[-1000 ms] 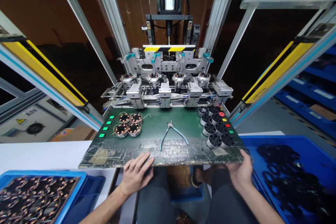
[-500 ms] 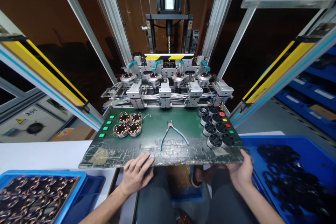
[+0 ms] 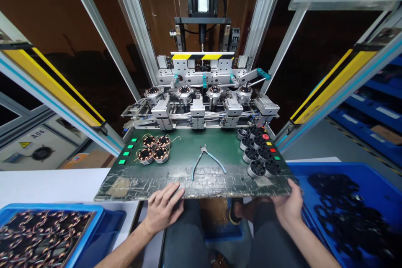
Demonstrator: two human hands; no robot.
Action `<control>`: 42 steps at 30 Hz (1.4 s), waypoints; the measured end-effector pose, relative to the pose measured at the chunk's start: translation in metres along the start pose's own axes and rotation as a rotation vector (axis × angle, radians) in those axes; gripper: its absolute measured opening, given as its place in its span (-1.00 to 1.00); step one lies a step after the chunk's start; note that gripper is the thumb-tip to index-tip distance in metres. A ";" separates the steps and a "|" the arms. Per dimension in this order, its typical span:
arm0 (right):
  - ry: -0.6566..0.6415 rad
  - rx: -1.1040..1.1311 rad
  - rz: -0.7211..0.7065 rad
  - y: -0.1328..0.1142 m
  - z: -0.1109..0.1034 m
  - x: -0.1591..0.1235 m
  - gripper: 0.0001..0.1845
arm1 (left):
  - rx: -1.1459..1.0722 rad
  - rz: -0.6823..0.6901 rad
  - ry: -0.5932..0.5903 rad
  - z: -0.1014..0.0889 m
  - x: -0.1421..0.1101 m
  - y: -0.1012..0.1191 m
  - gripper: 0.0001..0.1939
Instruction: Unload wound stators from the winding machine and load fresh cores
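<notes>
My left hand (image 3: 165,208) rests on the front edge of the green worktop (image 3: 185,157), its fingers stretched over the top and holding nothing. At the right front corner, the thumb of my right hand (image 3: 289,205) lies against the worktop edge. That hand looks open, though its other fingers are partly hidden below the edge. Between and beyond the hands, diagonal cutters (image 3: 204,150) lie with their blue handles spread. Several copper-wound stators (image 3: 161,155) stand grouped at the left. Several unwound black-and-silver stator cores (image 3: 256,168) stand at the right.
A winding machine (image 3: 197,111) holds stators at the back, under a striped bar (image 3: 202,56). Lit green buttons (image 3: 128,153) line the left side; a red button (image 3: 265,137) is at the right. Blue bins (image 3: 99,217) flank the worktop. Yellow posts (image 3: 333,88) rise on both sides.
The machine's striped bar and upper plate have risen, and its teal-tipped arms have swung away from the stators. Both my hands and the worktop parts have stayed put.
</notes>
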State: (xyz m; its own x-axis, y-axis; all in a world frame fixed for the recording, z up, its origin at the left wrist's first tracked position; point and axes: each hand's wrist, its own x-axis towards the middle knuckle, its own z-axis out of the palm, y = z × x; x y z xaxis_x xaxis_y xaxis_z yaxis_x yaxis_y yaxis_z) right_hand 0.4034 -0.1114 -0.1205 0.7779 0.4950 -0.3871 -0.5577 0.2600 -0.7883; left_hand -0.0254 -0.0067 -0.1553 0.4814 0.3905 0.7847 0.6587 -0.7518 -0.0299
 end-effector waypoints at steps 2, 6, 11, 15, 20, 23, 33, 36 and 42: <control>-0.005 0.000 -0.001 0.000 -0.001 0.001 -0.52 | 0.001 0.000 0.004 0.000 0.000 0.000 -0.27; -0.011 -0.006 -0.009 0.001 -0.002 0.002 -0.53 | 0.005 -0.002 0.002 0.000 0.000 0.000 -0.32; -0.001 0.012 -0.005 0.003 -0.006 0.005 -0.54 | 0.002 0.000 -0.002 0.000 0.000 0.000 -0.26; -0.008 0.015 -0.014 0.005 -0.008 0.008 -0.52 | 0.007 -0.002 -0.004 0.000 0.000 0.000 -0.25; -0.004 0.031 -0.001 0.005 -0.008 0.009 -0.55 | 0.012 0.000 -0.004 -0.001 0.001 0.001 -0.37; -0.011 0.029 0.007 0.004 -0.008 0.008 -0.55 | 0.008 0.000 -0.003 -0.001 0.002 0.001 -0.38; -0.015 0.029 -0.003 0.005 -0.008 0.008 -0.52 | 0.007 -0.002 0.000 -0.002 0.005 0.002 -0.43; -0.013 0.029 -0.012 0.005 -0.007 0.007 -0.52 | 0.003 0.003 0.006 -0.002 0.005 0.001 -0.46; -0.019 0.032 -0.007 0.003 -0.007 0.005 -0.52 | -0.001 0.003 0.012 0.000 0.003 0.001 -0.47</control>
State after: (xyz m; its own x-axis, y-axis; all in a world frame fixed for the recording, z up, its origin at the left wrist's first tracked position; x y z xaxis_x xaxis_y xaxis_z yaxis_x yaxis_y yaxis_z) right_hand 0.4079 -0.1135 -0.1280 0.7764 0.5086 -0.3722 -0.5615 0.2899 -0.7751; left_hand -0.0233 -0.0063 -0.1529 0.4759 0.3820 0.7922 0.6569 -0.7533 -0.0314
